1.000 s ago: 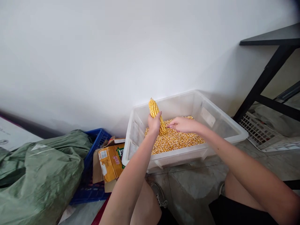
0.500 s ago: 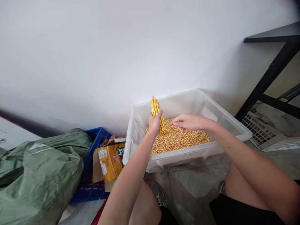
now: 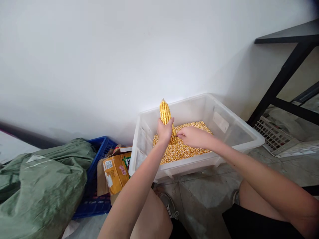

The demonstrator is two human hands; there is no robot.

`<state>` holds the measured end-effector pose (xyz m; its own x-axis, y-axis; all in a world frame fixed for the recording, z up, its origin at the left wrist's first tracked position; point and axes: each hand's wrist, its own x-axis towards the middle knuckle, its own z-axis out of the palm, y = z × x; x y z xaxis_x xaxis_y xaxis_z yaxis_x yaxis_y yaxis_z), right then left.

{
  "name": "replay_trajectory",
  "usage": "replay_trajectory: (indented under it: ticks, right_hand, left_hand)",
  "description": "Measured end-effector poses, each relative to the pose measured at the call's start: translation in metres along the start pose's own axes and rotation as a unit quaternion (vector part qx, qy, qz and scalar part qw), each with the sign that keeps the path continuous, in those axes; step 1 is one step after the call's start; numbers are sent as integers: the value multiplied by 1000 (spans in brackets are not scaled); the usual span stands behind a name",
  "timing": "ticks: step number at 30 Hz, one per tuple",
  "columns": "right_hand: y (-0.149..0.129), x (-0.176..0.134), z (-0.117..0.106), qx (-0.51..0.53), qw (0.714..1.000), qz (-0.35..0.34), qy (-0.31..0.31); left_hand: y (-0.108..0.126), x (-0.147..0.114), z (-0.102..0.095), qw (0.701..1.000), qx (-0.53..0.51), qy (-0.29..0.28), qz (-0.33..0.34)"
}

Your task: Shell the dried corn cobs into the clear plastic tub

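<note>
An ear of corn (image 3: 164, 112) with yellow kernels stands tilted upright, its tip pointing up toward the wall. My left hand (image 3: 164, 131) is wrapped around its middle, thumb on the right side. Beside the lower part of the ear, my right hand (image 3: 193, 136) is closed, fingertips at the kernels. It grips a thin, pale tool, now mostly hidden by the fingers. Below both hands, loose corn kernels (image 3: 181, 152) cover the bottom of a translucent white plastic bin (image 3: 185, 170).
Left of the bin are a torn cardboard box (image 3: 117, 172), a blue crate (image 3: 93, 207) and a green sack (image 3: 50, 186). At right stands a black-framed table (image 3: 281, 79), with a white basket (image 3: 276, 136) beneath. A white wall (image 3: 112, 59) rises behind the bin.
My right hand has turned over from an extended pinch into a closed grip, moving slightly down and left against the ear. My left hand keeps its hold. The view has shifted slightly.
</note>
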<state>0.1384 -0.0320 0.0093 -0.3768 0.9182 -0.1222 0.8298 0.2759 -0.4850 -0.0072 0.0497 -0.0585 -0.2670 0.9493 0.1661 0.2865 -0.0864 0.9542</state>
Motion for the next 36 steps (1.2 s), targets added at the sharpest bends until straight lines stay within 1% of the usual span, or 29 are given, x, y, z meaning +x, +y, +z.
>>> replay_trajectory:
  ticks: [3, 5, 8, 11, 14, 17, 19, 22, 24, 27, 30, 34, 36]
  right_hand:
    - [-10, -2, 4, -24, 1000, -7, 7]
    - [-14, -2, 6, -35, 999, 4, 14]
    - [-21, -3, 13, -46, 998, 17, 26]
    - [-30, -5, 26, -41, 998, 20, 32]
    - [-41, -6, 39, -31, 999, 32, 29]
    - [-43, -4, 42, -17, 999, 31, 20]
    - [-34, 0, 35, -6, 1000, 18, 2]
    - [-8, 9, 14, 19, 999, 2, -48]
    - [12, 13, -2, 69, 995, -8, -75]
    - [34, 15, -17, 166, 982, 7, -85]
    - [40, 15, -19, 213, 972, 12, -96]
    - [39, 17, -14, 217, 970, 5, -109]
    - [39, 18, -13, 219, 970, -7, -105]
  left_hand:
    - [-1, -1, -1, 999, 26, 9, -17]
    - [0, 0, -1, 999, 39, 11, -13]
    - [4, 0, 0, 997, 67, 29, -14]
    - [10, -3, 2, 992, 113, 56, -24]
    - [14, -7, 2, 987, 141, 68, -19]
    - [13, -8, 1, 986, 149, 78, -18]
    - [9, -5, 0, 987, 133, 83, -23]
    - [2, 2, 0, 995, 59, 71, -44]
    - [-2, 6, 2, 997, 4, 54, -57]
    - [-3, 8, 5, 997, -36, 33, -63]
    - [0, 6, 6, 997, -48, 14, -58]
    - [3, 2, 7, 997, -59, -13, -43]
    - [4, 1, 7, 997, -66, -21, -43]
